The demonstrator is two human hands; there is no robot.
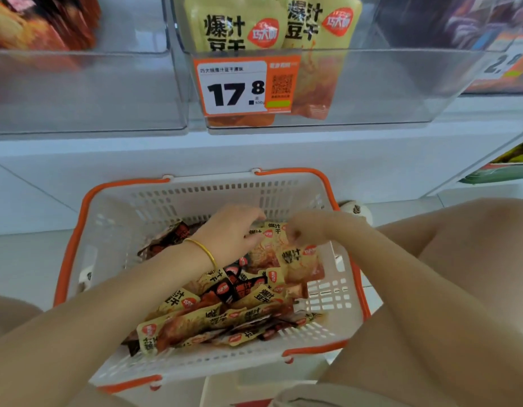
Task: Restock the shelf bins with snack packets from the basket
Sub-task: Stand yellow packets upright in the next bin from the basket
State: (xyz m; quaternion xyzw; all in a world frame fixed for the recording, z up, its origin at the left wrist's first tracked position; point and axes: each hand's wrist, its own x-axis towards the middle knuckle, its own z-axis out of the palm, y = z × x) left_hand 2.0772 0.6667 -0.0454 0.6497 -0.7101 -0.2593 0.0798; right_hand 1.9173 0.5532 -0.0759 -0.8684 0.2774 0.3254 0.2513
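Observation:
A white basket with orange handles sits on the floor below the shelf. It holds several yellow snack packets mixed with a few dark ones. Both hands are inside it at the far end. My left hand, with a gold bangle on its wrist, rests on a yellow packet. My right hand pinches the top edge of that same packet. Above, a clear shelf bin holds two upright yellow packets of the same kind.
An orange price tag reading 17.8 hangs on the middle bin's front. A clear bin at the left holds red-orange packets; another bin at the right holds dark ones. My bare knees flank the basket. White shelf front runs behind it.

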